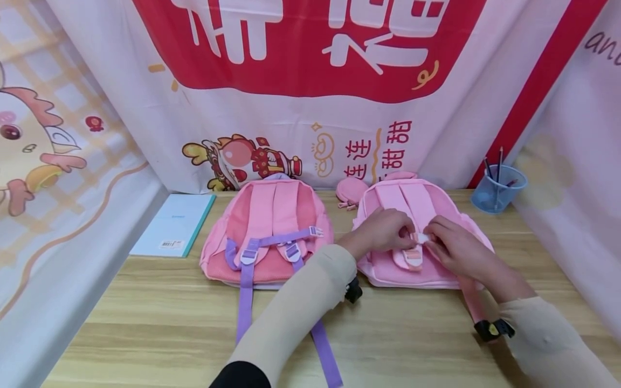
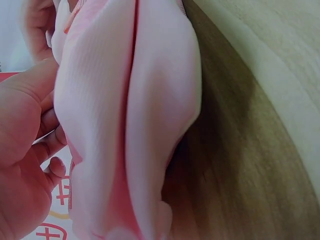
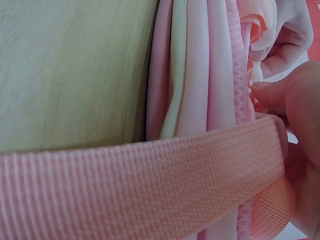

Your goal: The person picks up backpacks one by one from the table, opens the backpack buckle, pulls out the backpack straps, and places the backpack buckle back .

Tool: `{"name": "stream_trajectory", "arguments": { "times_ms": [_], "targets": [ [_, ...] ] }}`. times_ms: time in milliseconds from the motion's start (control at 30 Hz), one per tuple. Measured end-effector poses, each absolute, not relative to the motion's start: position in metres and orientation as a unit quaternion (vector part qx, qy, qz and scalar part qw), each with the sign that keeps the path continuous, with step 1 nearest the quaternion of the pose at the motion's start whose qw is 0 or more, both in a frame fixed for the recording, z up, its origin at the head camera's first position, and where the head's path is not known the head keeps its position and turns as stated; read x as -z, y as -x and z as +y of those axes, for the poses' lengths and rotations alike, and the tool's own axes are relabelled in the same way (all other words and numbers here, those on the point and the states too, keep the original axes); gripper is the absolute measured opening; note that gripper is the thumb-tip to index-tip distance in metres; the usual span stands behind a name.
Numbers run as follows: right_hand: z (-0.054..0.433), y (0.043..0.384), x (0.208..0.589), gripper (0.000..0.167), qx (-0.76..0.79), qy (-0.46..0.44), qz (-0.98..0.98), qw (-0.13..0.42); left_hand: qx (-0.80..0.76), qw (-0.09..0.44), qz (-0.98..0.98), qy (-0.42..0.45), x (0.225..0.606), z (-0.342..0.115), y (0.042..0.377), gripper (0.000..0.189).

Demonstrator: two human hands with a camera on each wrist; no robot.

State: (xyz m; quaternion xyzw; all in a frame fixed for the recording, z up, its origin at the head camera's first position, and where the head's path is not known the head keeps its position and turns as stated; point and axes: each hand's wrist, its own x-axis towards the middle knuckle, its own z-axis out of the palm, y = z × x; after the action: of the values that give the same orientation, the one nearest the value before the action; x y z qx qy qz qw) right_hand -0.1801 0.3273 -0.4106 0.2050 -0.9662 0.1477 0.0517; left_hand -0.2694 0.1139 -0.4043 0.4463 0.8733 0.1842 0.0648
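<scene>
A pink backpack (image 1: 441,276) lies on the table with its shoulder straps facing up. Over its lower middle, my left hand (image 1: 386,229) and right hand (image 1: 458,247) meet at a small white buckle (image 1: 421,237), pinching it from either side. One white strap adjuster (image 1: 412,258) shows just below the buckle. In the right wrist view, a coral webbing strap (image 3: 150,185) crosses in front of the right hand (image 3: 306,115), and the left fingers are close by. The backpack's pale side (image 2: 100,110) fills the left wrist view beside the left hand (image 2: 22,160).
Left of it lies a second pink backpack (image 1: 225,226) with purple straps (image 1: 246,302) trailing forward under my left arm. A light blue book (image 1: 174,223) is at far left. A round pink pouch (image 1: 351,190) and a blue pen cup (image 1: 498,188) stand near the back curtain.
</scene>
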Motion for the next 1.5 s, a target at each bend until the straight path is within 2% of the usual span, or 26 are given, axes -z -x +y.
{"name": "stream_trajectory", "arguments": {
  "times_ms": [167, 500, 967, 1300, 1500],
  "targets": [
    [0.325, 0.181, 0.411, 0.028, -0.143, -0.209, -0.966, 0.055, -0.191, 0.062, 0.869, -0.452, 0.405, 0.113, 0.271, 0.015],
    [0.331, 0.180, 0.413, 0.028, -0.151, -0.203, -0.965, 0.066, -0.209, 0.090, 0.866, -0.445, 0.404, 0.109, 0.274, 0.017],
    [0.339, 0.179, 0.411, 0.030, -0.182, -0.140, -0.973, 0.027, -0.227, 0.078, 0.865, -0.440, 0.399, 0.102, 0.272, 0.017],
    [0.340, 0.179, 0.410, 0.031, -0.175, -0.142, -0.974, 0.005, -0.262, 0.054, 0.860, -0.434, 0.391, 0.095, 0.273, 0.017],
    [0.340, 0.180, 0.410, 0.037, -0.183, -0.163, -0.969, -0.011, -0.290, 0.063, 0.855, -0.424, 0.382, 0.090, 0.274, 0.017]
  ]
}}
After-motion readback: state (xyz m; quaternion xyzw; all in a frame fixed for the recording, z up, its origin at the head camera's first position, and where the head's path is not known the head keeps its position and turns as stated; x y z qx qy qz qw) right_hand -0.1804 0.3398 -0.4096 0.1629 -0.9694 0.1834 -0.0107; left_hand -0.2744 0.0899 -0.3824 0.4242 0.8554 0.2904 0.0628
